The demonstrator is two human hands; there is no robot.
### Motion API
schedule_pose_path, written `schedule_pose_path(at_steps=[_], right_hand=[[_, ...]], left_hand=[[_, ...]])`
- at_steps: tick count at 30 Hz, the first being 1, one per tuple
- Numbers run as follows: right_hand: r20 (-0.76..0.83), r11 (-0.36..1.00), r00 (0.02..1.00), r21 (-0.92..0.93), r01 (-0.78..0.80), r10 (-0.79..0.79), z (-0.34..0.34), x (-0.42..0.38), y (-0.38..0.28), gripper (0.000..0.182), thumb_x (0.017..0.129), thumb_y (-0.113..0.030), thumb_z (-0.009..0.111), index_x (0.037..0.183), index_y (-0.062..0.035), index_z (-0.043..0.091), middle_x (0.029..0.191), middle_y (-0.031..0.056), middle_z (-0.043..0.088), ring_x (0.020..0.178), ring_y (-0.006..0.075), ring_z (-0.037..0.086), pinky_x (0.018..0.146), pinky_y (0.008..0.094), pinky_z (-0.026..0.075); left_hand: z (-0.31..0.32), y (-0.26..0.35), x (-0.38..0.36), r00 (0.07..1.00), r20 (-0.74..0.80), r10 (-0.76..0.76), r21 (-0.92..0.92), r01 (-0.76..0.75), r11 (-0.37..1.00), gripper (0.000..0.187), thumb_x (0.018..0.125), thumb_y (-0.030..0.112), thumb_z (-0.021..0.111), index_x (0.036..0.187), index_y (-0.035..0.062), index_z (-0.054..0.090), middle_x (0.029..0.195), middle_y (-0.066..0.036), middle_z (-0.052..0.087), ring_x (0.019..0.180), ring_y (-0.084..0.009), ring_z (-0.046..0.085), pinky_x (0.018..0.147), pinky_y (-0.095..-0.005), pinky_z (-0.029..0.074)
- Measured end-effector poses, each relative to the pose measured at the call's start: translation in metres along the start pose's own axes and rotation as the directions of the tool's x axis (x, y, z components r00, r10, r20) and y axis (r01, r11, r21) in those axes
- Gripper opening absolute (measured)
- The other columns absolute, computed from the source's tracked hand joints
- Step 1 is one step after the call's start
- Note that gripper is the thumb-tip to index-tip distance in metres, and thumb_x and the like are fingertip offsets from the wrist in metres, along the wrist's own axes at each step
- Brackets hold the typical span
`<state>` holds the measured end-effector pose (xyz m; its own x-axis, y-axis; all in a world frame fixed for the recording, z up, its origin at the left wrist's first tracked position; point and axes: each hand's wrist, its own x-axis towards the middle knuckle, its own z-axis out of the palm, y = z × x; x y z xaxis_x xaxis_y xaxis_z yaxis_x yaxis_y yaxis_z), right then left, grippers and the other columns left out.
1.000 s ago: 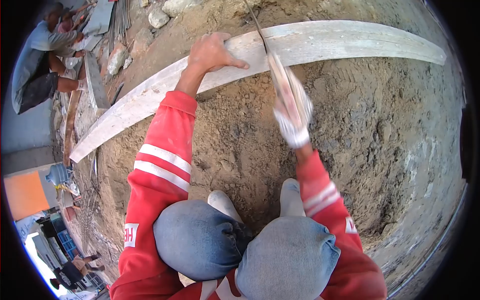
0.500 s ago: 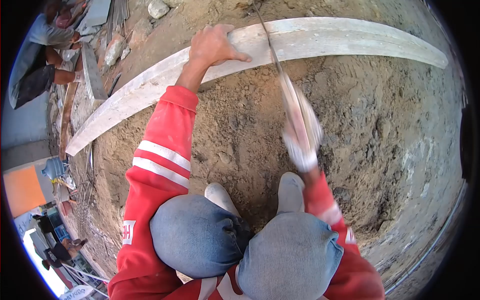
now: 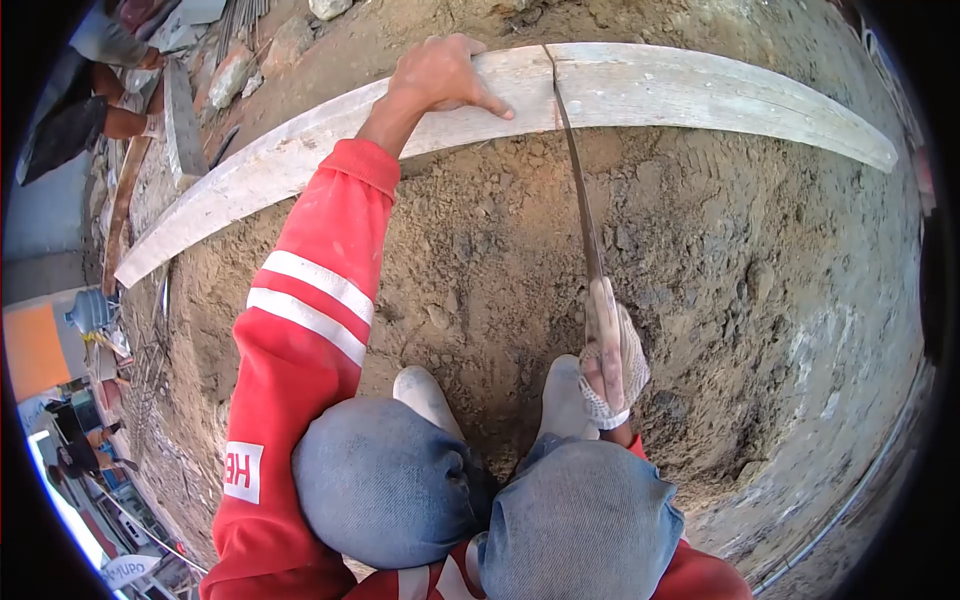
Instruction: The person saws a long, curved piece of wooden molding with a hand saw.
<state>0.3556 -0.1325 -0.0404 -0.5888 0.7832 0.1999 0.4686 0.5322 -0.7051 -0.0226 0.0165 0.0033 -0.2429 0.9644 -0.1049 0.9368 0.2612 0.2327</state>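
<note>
A long pale wooden plank (image 3: 680, 85) lies across the view above the dirt, looking curved through the lens. My bare left hand (image 3: 445, 78) presses on it left of the cut, fingers over the far edge and thumb spread along the face. In my right hand (image 3: 612, 360), which wears a whitish knit glove, is the handle of a handsaw (image 3: 578, 185). The fingers are wrapped around that handle. Its narrow blade runs up to the plank, with the tip end in a cut line that crosses the board.
Loose dirt (image 3: 480, 250) spreads beneath the plank and around my boots (image 3: 430, 400). At upper left a person (image 3: 110, 100) is beside another board (image 3: 183, 125), near several rocks (image 3: 232, 78). A blue water jug (image 3: 90, 310) stands at far left. A pipe (image 3: 850, 510) runs along the lower right.
My right hand has drawn the handsaw back toward my body, and more of the blade shows below the plank. The left hand stays on the plank while the view shifts slightly.
</note>
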Motion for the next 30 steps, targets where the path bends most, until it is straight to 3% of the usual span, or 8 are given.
schedule_pose_path(at_steps=[4, 7, 8, 16, 20, 24, 26, 30], right_hand=[[-0.339, 0.948, 0.939, 0.273, 0.161, -0.062, 0.053, 0.096, 0.03, 0.067, 0.09, -0.002, 0.063, 0.155, -0.0017, 0.047, 0.149, 0.0145, 0.059, 0.125, 0.0307, 0.062, 0.1, 0.0359, 0.052], [-0.461, 0.922, 0.799, -0.166, 0.351, -0.387, 0.047, 0.167, 0.018, 0.056, 0.103, -0.011, 0.065, 0.155, -0.0011, 0.047, 0.145, 0.0089, 0.063, 0.114, 0.0146, 0.066, 0.088, 0.0247, 0.056], [-0.43, 0.939, 0.839, -0.068, 0.338, -0.333, 0.044, 0.168, 0.016, 0.054, 0.103, -0.011, 0.065, 0.154, -0.0027, 0.048, 0.145, 0.0088, 0.063, 0.109, 0.0132, 0.067, 0.083, 0.0235, 0.056], [-0.005, 0.982, 0.999, 0.185, -0.036, 0.037, 0.025, -0.031, 0.032, 0.078, 0.084, -0.003, 0.06, 0.159, -0.0033, 0.042, 0.16, 0.0219, 0.047, 0.137, 0.0388, 0.054, 0.114, 0.0421, 0.045], [-0.26, 0.978, 0.947, 0.035, 0.207, -0.191, 0.038, 0.072, 0.025, 0.074, 0.082, 0.001, 0.064, 0.154, -0.003, 0.049, 0.152, 0.0239, 0.054, 0.132, 0.0416, 0.059, 0.106, 0.0463, 0.051], [-0.456, 0.917, 0.867, 0.223, 0.332, -0.203, 0.069, 0.167, 0.039, 0.052, 0.096, -0.001, 0.062, 0.147, 0.0023, 0.056, 0.132, 0.0144, 0.069, 0.109, 0.0261, 0.068, 0.095, 0.0374, 0.053], [-0.521, 0.901, 0.788, 0.08, 0.427, -0.327, 0.063, 0.181, 0.044, 0.052, 0.096, -0.002, 0.062, 0.148, -0.0003, 0.056, 0.132, 0.0132, 0.068, 0.105, 0.0232, 0.067, 0.093, 0.0365, 0.054], [-0.438, 0.887, 0.87, 0.278, 0.369, -0.225, 0.068, 0.161, 0.036, 0.061, 0.091, 0.002, 0.065, 0.151, -0.0057, 0.055, 0.147, 0.0189, 0.059, 0.129, 0.0307, 0.062, 0.105, 0.0378, 0.049]], left_hand=[[0.004, 0.002, -0.004, 0.987, -0.149, 0.067, -0.022, -0.071, 0.997, 0.095, 0.049, 0.064, 0.093, 0.128, 0.0145, 0.075, 0.104, -0.02, 0.078, 0.1, -0.0382, 0.074, 0.093, -0.0468, 0.056], [-0.001, 0.002, -0.007, 1.0, -0.01, 0.029, -0.025, -0.03, 0.999, 0.097, 0.049, 0.063, 0.094, 0.128, 0.0117, 0.075, 0.103, -0.02, 0.078, 0.099, -0.0375, 0.075, 0.093, -0.046, 0.056], [0.003, -0.003, -0.003, 0.997, -0.052, 0.055, -0.033, -0.057, 0.998, 0.096, 0.049, 0.063, 0.094, 0.127, 0.0107, 0.075, 0.102, -0.02, 0.078, 0.099, -0.0371, 0.075, 0.092, -0.0458, 0.056], [0.001, -0.002, -0.002, 0.999, 0.029, -0.014, -0.036, 0.015, 0.999, 0.114, 0.044, 0.069, 0.094, 0.137, 0.009, 0.069, 0.123, -0.02, 0.075, 0.118, -0.0379, 0.07, 0.103, -0.0473, 0.054], [0.004, -0.001, -0.001, 1.0, -0.021, 0.013, -0.016, -0.014, 1.0, 0.109, 0.045, 0.069, 0.094, 0.134, 0.0092, 0.071, 0.122, -0.02, 0.075, 0.116, -0.0372, 0.071, 0.102, -0.0476, 0.055], [-0.002, 0.012, -0.017, 0.997, -0.072, 0.005, 0.088, 0.001, 0.996, 0.102, 0.049, 0.069, 0.093, 0.13, 0.0091, 0.072, 0.116, -0.02, 0.076, 0.11, -0.037, 0.072, 0.099, -0.0475, 0.057], [-0.009, 0.019, -0.025, 0.998, -0.055, -0.009, 0.075, 0.013, 0.997, 0.099, 0.051, 0.069, 0.092, 0.127, 0.0091, 0.073, 0.114, -0.021, 0.076, 0.108, -0.0376, 0.073, 0.097, -0.0481, 0.057], [-0.001, 0.02, -0.036, 0.994, -0.103, 0.041, 0.056, -0.036, 0.998, 0.091, 0.054, 0.069, 0.091, 0.121, 0.0092, 0.074, 0.108, -0.022, 0.076, 0.102, -0.0405, 0.073, 0.092, -0.0505, 0.058]])
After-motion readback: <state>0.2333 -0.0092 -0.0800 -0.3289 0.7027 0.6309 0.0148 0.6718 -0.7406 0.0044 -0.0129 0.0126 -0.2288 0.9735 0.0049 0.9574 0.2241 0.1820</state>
